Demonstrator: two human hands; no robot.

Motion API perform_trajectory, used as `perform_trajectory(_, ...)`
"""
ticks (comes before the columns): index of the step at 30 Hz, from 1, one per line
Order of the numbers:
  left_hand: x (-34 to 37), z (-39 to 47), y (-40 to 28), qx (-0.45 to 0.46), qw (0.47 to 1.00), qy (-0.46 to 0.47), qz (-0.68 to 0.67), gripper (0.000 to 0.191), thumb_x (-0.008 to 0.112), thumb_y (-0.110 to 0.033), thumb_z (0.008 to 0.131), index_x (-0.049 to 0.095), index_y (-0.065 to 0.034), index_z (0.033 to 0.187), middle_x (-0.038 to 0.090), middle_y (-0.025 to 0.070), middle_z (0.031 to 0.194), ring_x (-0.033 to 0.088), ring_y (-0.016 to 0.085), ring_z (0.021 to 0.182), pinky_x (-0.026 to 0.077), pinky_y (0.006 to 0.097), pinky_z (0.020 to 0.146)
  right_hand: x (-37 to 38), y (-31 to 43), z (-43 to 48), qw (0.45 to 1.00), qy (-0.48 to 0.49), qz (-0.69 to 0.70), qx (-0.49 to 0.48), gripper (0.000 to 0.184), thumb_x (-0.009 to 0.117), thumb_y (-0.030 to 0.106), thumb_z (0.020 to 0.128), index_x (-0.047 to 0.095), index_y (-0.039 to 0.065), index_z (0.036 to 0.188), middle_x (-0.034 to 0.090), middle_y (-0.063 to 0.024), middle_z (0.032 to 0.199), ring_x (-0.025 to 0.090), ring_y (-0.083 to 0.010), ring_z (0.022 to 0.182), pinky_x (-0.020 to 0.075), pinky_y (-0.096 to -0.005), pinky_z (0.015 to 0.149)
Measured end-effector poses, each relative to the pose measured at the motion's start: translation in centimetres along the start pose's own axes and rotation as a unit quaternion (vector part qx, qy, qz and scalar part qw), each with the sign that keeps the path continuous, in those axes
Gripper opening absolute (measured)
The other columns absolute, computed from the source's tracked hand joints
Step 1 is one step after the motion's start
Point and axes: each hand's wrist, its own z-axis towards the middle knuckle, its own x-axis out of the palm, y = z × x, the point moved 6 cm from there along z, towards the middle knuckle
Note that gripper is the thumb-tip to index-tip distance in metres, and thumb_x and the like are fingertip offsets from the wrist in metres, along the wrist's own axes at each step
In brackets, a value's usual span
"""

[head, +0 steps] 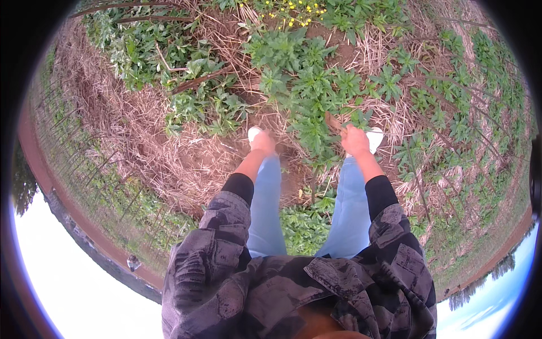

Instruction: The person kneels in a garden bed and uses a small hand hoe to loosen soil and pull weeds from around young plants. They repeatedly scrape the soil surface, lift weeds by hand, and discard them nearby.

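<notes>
My left hand is blurred, with its fingers curled down in front of a white shoe. Whether anything is in it cannot be seen. My right hand is closed beside the other white shoe. From its fist a brown, stick-like piece points up and left; its exact kind is unclear. Leafy green plants grow between and beyond my hands, close to the left of my right hand. Reddish soil shows between my legs, under a plant stem.
Dry straw covers much of the ground. Thick woody stems lie or lean among denser foliage at upper left. Yellow flowers bloom at the top. Bare thin stalks stand at right. A distant person is at lower left.
</notes>
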Motion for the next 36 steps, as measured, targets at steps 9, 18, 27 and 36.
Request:
perform_trajectory(9, -4.2, 14.6, -6.7, 0.185, 0.938, -0.198, 0.215, 0.030, 0.052, -0.025, 0.091, 0.062, -0.0189, 0.118, 0.053, 0.0027, 0.133, 0.039, 0.027, 0.128, 0.033, 0.0453, 0.101, 1.8, 8.9, 14.3, 0.990, -0.030, -0.074, -0.113, 0.019, 0.058, 0.025, 0.087, 0.061, 0.007, 0.095, 0.066, -0.0163, 0.088, 0.065, -0.0343, 0.083, 0.0526, -0.0456, 0.074)
perform_trajectory(18, -0.9, 22.4, -3.7, 0.088, 0.957, -0.109, 0.254, 0.040, 0.052, -0.043, 0.091, 0.060, -0.0161, 0.120, 0.052, 0.0050, 0.133, 0.037, 0.028, 0.129, 0.028, 0.0508, 0.100, 13.4, 10.3, 19.4, 0.956, -0.148, -0.156, -0.202, 0.011, 0.058, 0.012, 0.080, 0.055, 0.007, 0.089, 0.060, -0.0104, 0.079, 0.067, -0.0290, 0.064, 0.0554, -0.0398, 0.058)
perform_trajectory(27, 1.2, 25.4, 0.6, -0.044, 0.995, -0.078, 0.053, 0.046, 0.061, -0.046, 0.082, 0.062, -0.0107, 0.111, 0.068, 0.0098, 0.103, 0.061, 0.028, 0.104, 0.030, 0.0478, 0.095, 8.7, 9.3, 18.5, 0.960, -0.216, -0.008, -0.178, 0.022, 0.059, 0.023, 0.087, 0.061, 0.012, 0.106, 0.064, -0.0127, 0.086, 0.065, -0.0337, 0.069, 0.0535, -0.0428, 0.060)
perform_trajectory(36, 4.7, 24.9, 1.4, -0.091, 0.991, 0.064, -0.077, 0.059, 0.066, -0.034, 0.074, 0.054, -0.0018, 0.122, 0.063, 0.0161, 0.117, 0.061, 0.027, 0.111, 0.025, 0.0539, 0.108, 11.9, 10.9, 18.4, 0.966, -0.019, -0.188, -0.176, 0.015, 0.059, 0.014, 0.080, 0.062, 0.007, 0.093, 0.066, -0.0141, 0.083, 0.068, -0.0318, 0.072, 0.0549, -0.0413, 0.064)
